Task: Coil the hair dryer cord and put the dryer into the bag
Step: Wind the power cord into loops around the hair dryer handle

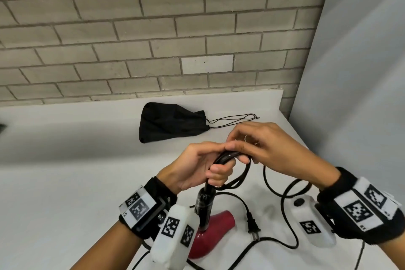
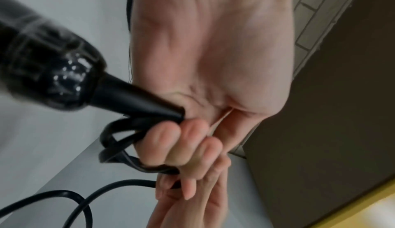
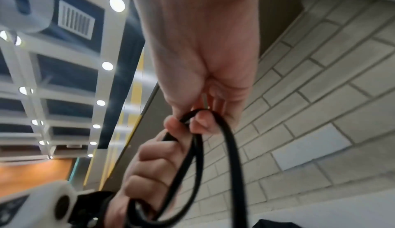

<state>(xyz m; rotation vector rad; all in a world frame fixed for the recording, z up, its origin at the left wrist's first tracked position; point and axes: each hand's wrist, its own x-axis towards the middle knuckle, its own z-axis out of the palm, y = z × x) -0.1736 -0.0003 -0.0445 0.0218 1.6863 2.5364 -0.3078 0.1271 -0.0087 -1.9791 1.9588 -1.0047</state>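
The red hair dryer (image 1: 210, 234) hangs nose-down over the white table (image 1: 76, 182), its black handle (image 1: 205, 204) pointing up toward my left hand (image 1: 203, 164). That hand grips several loops of the black cord (image 1: 232, 173) where it leaves the handle (image 2: 53, 66). My right hand (image 1: 258, 149) pinches the cord (image 3: 213, 138) right beside the left fingers (image 3: 153, 160). The rest of the cord (image 1: 285, 199) trails loose over the table, the plug (image 1: 253, 223) lying near the dryer. The black drawstring bag (image 1: 171, 123) lies flat farther back, mouth to the right.
A brick wall (image 1: 153, 28) runs along the table's far edge. A grey panel (image 1: 355, 72) stands at the right. The bag's drawstrings (image 1: 236, 119) stretch to the right across the table.
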